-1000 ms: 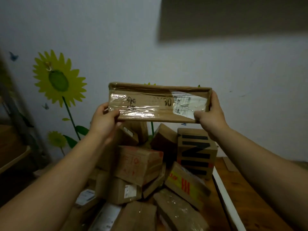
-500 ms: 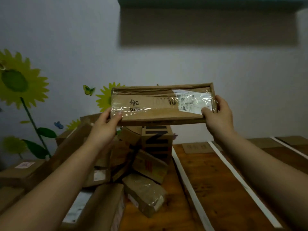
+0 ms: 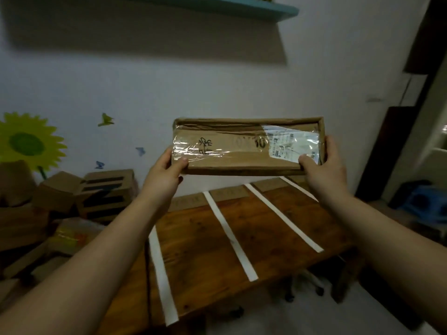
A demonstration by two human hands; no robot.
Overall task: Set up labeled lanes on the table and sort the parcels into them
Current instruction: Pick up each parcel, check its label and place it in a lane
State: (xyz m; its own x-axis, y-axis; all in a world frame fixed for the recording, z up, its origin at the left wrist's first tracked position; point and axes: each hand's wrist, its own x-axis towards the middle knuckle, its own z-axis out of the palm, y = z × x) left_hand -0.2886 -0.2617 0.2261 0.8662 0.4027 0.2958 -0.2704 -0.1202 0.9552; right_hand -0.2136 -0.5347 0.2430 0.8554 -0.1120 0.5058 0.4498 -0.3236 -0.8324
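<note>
The left hand (image 3: pixel 162 175) grips the lower left corner of a flat cardboard parcel (image 3: pixel 244 147), thumb on its taped face; the right hand (image 3: pixel 325 168) grips the right end beside the white shipping label (image 3: pixel 290 146). The parcel is held in the air above the wooden table (image 3: pixel 208 240), over its white tape strips (image 3: pixel 228 234). More parcels (image 3: pixel 72 201) are piled at the left.
</note>
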